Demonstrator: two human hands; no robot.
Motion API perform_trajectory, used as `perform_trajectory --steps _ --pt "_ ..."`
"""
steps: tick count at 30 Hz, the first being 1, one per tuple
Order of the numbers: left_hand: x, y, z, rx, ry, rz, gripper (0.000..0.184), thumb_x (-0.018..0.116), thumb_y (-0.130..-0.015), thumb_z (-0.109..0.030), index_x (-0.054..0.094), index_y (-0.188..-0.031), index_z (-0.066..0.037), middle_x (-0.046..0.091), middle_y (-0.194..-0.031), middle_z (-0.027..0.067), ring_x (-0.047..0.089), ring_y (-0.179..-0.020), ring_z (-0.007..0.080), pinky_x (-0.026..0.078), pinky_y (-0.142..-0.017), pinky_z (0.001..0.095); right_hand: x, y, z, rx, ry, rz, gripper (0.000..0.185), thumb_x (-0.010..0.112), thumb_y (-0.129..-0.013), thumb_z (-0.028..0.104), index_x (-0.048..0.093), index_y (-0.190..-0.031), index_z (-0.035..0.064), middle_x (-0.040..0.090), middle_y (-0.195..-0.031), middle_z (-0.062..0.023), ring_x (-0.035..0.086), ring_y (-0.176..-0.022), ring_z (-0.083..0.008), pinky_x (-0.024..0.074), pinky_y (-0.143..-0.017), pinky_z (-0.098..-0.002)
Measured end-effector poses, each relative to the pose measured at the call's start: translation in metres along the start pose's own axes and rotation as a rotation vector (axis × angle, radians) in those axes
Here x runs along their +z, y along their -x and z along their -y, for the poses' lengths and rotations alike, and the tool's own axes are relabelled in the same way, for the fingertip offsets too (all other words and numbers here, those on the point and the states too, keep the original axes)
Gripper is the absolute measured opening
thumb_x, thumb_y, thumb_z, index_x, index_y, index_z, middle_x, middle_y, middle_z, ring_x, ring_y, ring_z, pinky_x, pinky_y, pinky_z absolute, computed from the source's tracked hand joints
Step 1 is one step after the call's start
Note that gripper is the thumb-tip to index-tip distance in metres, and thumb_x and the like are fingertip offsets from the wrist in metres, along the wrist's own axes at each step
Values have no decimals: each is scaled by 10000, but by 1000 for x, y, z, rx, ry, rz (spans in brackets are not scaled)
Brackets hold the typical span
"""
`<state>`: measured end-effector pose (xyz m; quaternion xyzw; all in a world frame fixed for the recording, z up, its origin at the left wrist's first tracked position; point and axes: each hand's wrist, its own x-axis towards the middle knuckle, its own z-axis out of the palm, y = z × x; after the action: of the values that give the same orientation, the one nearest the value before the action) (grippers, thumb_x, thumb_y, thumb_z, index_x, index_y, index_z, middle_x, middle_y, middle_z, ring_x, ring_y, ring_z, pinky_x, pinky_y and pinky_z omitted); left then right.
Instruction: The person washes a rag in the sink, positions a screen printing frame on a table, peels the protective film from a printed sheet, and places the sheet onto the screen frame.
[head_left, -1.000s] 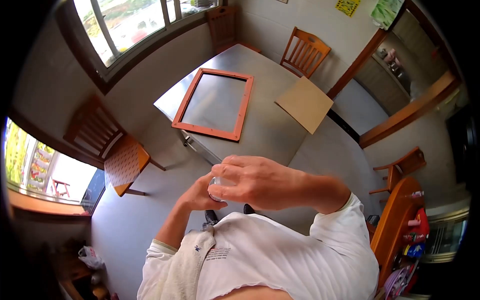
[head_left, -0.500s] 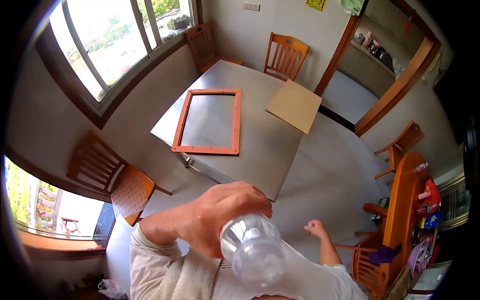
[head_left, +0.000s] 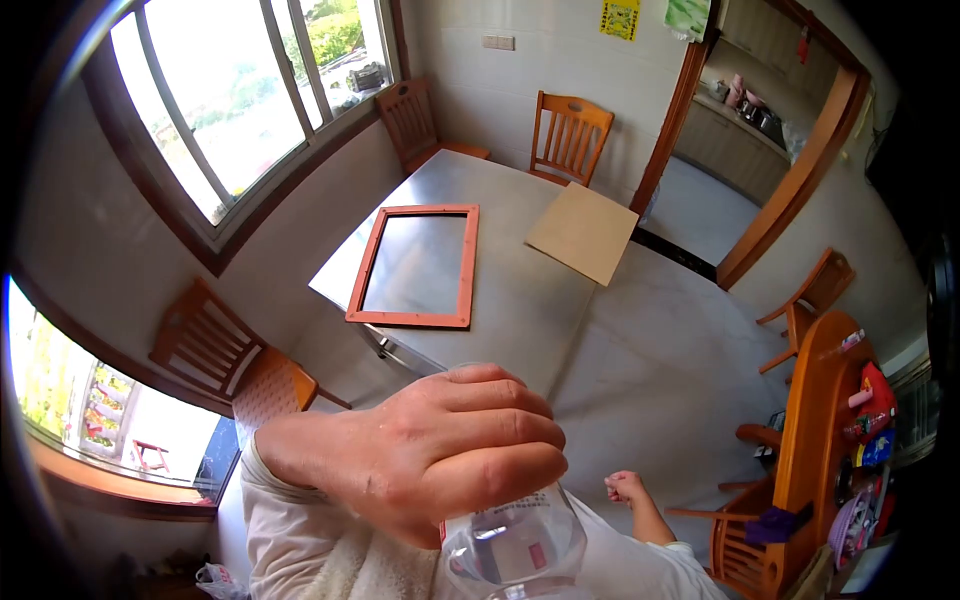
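My left hand (head_left: pixel 430 450) is raised close to the camera, its fingers wrapped round a clear plastic bottle (head_left: pixel 520 545). The bottle hangs below the hand in front of the white shirt, and its lower end runs out of the bottom of the view. To the right, my right hand (head_left: pixel 625 487) is low at my side, small in view, with its fingers curled; whether it holds anything is too small to tell. Beyond my left hand, an orange-red frame (head_left: pixel 465 270) lies flat on the metal table (head_left: pixel 520 330). A brown board (head_left: pixel 583 232) rests at the table's right edge.
Wooden chairs stand behind the table (head_left: pixel 572 135) and to its left (head_left: pixel 225 345). On the right is a wooden table (head_left: pixel 810 420) bearing several coloured items, with a chair (head_left: pixel 738 545) beside it. A window is at the upper left, and a doorway opens at the upper right.
My hands have come apart. My left hand has risen toward the camera with the bottle, while my right hand has moved away to the right and down. The view has shifted.
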<state>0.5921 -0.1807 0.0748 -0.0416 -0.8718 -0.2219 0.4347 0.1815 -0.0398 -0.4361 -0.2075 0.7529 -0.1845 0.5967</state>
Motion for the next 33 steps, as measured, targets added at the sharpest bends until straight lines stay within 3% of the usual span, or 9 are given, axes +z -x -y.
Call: perform_trajectory --steps 3,10,14,17,20,23,26,33 --pt "-6 -10 -9 -5 -129 117 490 734 -728 -154 485 -1123 -9 616 -929 153 628 -827 281 509 -706 374 12 -10 19 -68 3 7 115 672 -811 108 580 -860 59 568 -633 -31 548 -525 -132 484 -468 -271" --pt "-9 -34 -26 107 -345 85 438 715 -738 -156 499 -1102 -42 620 -870 138 634 -800 266 516 -697 361 15 -33 2 -2 106 66 203 698 -787 113 580 -924 22 608 -707 -72 597 -576 -164 519 -491 -309" --pt "-19 -49 -40 151 -453 121 416 723 -722 -142 511 -1066 -44 626 -852 123 635 -788 258 517 -697 360 17 28 32 46 237 3 180 698 -799 128 566 -872 30 598 -683 -76 581 -545 -182 510 -485 -341" --pt "-24 -61 -48 193 -526 134 404 732 -704 -132 521 -1037 -43 630 -842 116 635 -777 250 518 -696 358 -1 -46 -30 94 33 75 166 689 -806 124 556 -847 33 587 -662 -74 566 -524 -177 502 -479 -342" --pt "-27 -68 -52 231 -573 129 412 741 -687 -127 524 -1028 -48 630 -836 115 635 -768 245 518 -695 358 -7 -61 -34 66 54 76 163 688 -803 109 553 -848 30 579 -649 -74 556 -507 -177 498 -472 -342" --pt "-28 -73 -59 238 -586 133 427 748 -676 -129 523 -1031 -56 630 -834 115 635 -765 243 517 -692 356 6 42 50 37 119 -60 161 688 -795 80 552 -860 24 580 -655 -79 563 -510 -183 504 -475 -345" --pt "-31 -77 -64 245 -602 138 434 750 -672 -132 524 -1035 -63 631 -833 115 635 -763 243 517 -683 350 0 -48 -11 -2 -22 38 177 700 -781 70 555 -871 23 583 -668 -81 574 -522 -190 513 -485 -352" --pt "-34 -85 -76 264 -662 158 435 754 -664 -129 526 -1029 -66 631 -820 114 637 -754 241 516 -675 343 3 -66 -16 13 64 48 257 730 -760 92 549 -929 21 600 -705 -87 591 -542 -205 532 -494 -360"
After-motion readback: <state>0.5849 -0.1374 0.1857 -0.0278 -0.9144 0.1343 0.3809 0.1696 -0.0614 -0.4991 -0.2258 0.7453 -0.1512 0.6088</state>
